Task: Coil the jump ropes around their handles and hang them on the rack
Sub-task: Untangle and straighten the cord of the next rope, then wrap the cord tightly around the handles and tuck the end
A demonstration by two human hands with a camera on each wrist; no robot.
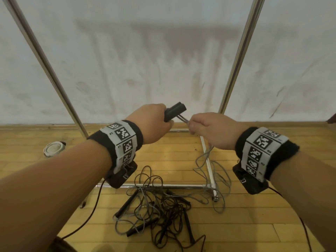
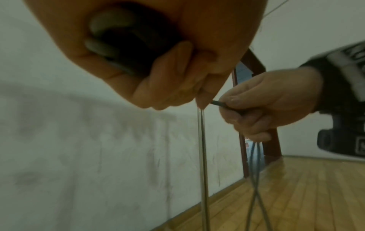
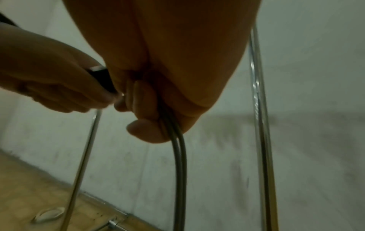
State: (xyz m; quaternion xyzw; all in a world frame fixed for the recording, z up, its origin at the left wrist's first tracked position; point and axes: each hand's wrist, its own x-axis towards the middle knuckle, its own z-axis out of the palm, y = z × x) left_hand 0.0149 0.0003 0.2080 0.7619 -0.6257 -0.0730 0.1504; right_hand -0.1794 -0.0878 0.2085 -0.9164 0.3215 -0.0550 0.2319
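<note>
Item one: our left hand (image 1: 152,122) is wrapped around two black handles (image 1: 175,110) held side by side, well above the floor, ends pointing toward the wall.

Item two: our right hand (image 1: 209,130) is fisted on the doubled grey rope (image 3: 178,156), just beside the handles; the rope drops to the wooden floor (image 1: 254,224).

Item three: a tangle of other jump ropes (image 1: 160,204) lies on the floor beside the metal rack (image 1: 240,51) base.

Item four: a white round object (image 1: 53,148) sits near the wall.
</note>
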